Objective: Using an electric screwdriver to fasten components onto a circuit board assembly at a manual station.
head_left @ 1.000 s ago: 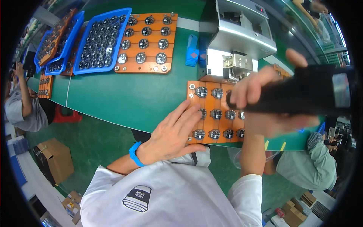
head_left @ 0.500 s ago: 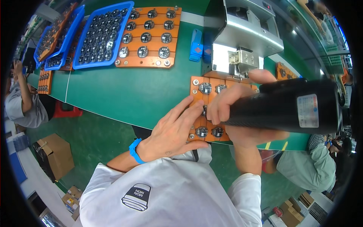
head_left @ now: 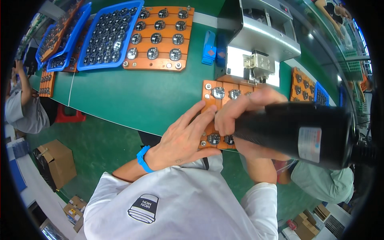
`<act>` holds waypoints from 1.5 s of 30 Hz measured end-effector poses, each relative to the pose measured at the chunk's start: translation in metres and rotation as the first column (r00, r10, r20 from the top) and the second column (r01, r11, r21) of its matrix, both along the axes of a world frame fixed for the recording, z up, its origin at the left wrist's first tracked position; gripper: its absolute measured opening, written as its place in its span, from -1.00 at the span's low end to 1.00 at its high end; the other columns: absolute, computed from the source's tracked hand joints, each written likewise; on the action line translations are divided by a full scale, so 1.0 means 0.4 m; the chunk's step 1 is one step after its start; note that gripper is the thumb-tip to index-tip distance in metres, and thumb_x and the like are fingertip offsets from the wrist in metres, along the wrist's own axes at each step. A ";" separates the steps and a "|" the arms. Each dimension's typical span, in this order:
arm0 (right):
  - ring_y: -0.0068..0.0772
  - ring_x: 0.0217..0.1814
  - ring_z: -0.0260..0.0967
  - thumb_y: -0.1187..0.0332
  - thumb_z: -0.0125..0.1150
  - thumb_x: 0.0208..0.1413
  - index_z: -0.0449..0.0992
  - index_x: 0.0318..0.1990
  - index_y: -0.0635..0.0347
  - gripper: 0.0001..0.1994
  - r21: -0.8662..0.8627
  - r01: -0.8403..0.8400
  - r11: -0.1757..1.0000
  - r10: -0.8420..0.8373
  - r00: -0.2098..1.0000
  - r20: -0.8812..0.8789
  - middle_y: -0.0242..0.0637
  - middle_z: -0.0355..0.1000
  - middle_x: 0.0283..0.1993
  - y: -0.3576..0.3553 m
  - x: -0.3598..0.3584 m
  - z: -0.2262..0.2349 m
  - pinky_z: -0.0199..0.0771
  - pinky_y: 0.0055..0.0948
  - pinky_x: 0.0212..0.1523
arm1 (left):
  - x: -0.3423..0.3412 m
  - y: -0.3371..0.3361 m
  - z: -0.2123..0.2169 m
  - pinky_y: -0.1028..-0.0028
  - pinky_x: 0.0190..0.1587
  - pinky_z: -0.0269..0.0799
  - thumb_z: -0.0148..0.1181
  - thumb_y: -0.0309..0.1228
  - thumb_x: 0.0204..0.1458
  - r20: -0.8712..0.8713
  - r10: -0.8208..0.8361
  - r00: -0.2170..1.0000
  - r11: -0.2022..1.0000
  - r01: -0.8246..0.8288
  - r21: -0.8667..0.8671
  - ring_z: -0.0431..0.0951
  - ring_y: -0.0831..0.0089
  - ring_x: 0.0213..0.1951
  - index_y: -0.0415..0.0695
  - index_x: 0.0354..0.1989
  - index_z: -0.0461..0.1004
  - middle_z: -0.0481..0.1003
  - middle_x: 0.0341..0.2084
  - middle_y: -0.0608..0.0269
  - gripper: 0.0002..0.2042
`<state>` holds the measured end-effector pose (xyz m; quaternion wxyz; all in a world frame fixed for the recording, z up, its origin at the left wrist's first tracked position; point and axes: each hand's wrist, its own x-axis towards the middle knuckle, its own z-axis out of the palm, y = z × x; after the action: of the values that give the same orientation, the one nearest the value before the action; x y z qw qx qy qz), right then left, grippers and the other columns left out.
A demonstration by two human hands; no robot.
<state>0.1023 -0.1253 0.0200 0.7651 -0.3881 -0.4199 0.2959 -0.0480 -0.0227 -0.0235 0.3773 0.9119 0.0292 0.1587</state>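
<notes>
My left hand lies flat on the left side of an orange plate, fingers stretched out. A blue band circles that wrist. The plate carries several round circuit boards and small metal posts. Wrapped round a black electric screwdriver, my right hand hovers over the plate's middle and right part. The screwdriver's thick rear end tilts up and to the right. Its tip is hidden behind my fingers, so I cannot tell whether it touches a board.
A grey metal machine stands just behind the plate, a blue strap beside it. Farther left are another loaded orange plate and a blue tray of round parts. More plates and trays sit at both ends. Other people work at either side.
The screwdriver's rear end has swung down toward me, and my right hand has shifted slightly left and turned with it. My left hand stays in place on the plate.
</notes>
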 end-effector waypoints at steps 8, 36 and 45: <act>-0.28 -0.60 0.31 -0.55 -0.15 0.00 -0.24 0.45 0.12 0.09 0.036 0.088 0.995 -0.086 0.994 -0.063 -0.16 0.34 -0.47 0.002 0.031 0.040 0.44 -0.25 -0.54 | 0.003 -0.004 -0.002 0.17 0.21 0.36 0.46 -0.10 -0.18 0.012 -0.002 1.000 1.000 0.002 0.006 0.25 -0.09 0.28 -0.36 0.21 0.20 0.29 0.21 -0.08 -0.15; -0.31 -0.58 0.31 -0.57 -0.22 0.01 -0.07 0.38 0.14 0.04 0.194 0.053 0.980 -0.061 0.998 0.031 -0.16 0.34 -0.45 -0.019 0.143 0.067 0.45 -0.30 -0.49 | 0.051 -0.036 0.009 -0.19 0.34 -0.02 0.35 0.17 -0.20 -0.037 -0.056 0.998 0.960 0.063 0.274 0.10 -0.15 0.32 -0.03 0.14 0.44 0.14 0.31 -0.08 -0.25; -0.33 -0.62 0.29 -0.53 -0.19 0.04 -0.03 0.34 0.15 -0.01 0.088 0.134 0.987 -0.128 0.989 -0.074 -0.15 0.33 -0.47 -0.054 0.110 0.006 0.43 -0.34 -0.54 | 0.058 -0.041 0.006 -0.19 0.34 -0.02 0.36 0.18 -0.23 -0.038 -0.053 0.998 0.961 0.061 0.270 0.07 -0.16 0.34 -0.04 0.14 0.45 0.13 0.33 -0.06 -0.24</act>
<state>0.1461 -0.1470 0.0226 0.8140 -0.3686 -0.3807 0.2381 -0.0248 -0.0390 -0.0211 0.2530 0.9577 -0.0135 0.1365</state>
